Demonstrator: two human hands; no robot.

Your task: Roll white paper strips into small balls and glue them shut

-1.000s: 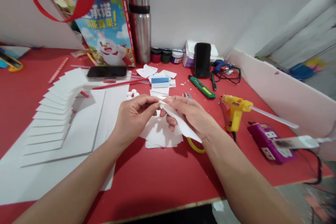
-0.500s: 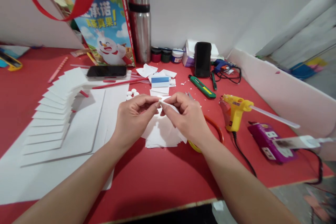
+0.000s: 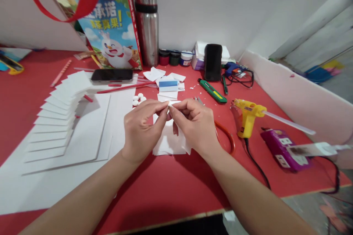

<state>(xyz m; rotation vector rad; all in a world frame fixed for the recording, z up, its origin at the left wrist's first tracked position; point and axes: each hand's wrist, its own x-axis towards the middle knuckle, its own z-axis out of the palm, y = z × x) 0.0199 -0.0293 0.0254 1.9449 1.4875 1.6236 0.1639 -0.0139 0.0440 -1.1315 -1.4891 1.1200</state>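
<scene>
Above the middle of the red table, my left hand (image 3: 145,126) and my right hand (image 3: 195,125) meet at their fingertips. Both pinch one small strip of white paper (image 3: 169,105), which the fingers mostly cover. Beneath them lies a small stack of white paper sheets (image 3: 168,146). Just beyond my left fingers sit several white rolled paper pieces (image 3: 138,98). Scissors lie partly hidden behind my right hand; their orange handle (image 3: 230,137) curves out to its right.
On the left, a curved stair of white cards (image 3: 52,117) stands on white board. A phone (image 3: 112,75), paper bag (image 3: 113,40) and steel flask (image 3: 147,29) are behind. To the right are a green cutter (image 3: 212,91), yellow glue gun (image 3: 248,114) and purple power strip (image 3: 286,150).
The white paper between my fingers has become smaller, its loose part no longer spread beside my right fingers. My hands have turned slightly and stay together at the fingertips.
</scene>
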